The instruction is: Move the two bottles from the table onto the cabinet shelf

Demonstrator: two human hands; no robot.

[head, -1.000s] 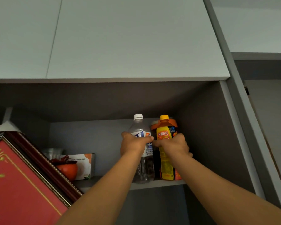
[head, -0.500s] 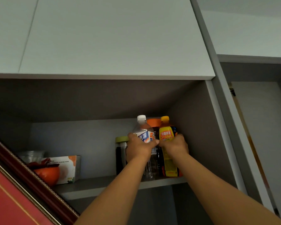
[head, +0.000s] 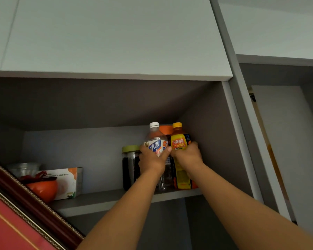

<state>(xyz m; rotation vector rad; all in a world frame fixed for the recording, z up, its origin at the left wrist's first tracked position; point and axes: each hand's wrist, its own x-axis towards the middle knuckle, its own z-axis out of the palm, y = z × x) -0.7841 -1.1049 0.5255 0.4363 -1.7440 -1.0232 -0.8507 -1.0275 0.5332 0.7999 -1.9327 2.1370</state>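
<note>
Shelf (head: 105, 200): grey cabinet nook, both bottles standing at its right end
Left hand (head: 153, 160): wrapped round clear bottle (head: 156, 139)
Right hand (head: 187, 156): gripping yellow bottle (head: 178, 141), touching clear bottle
Jar (head: 130, 165): just left of clear bottle

The single head-worn camera looked up and forward from below the cabinet shelf (head: 105, 199), so the underside of the upper cupboard (head: 98, 33) filled the top of the view; it sat near, with both forearms reaching away from the lower edge. A red framed picture (head: 16, 222) cut across the lower-left corner; no second view shared the scene.
</note>
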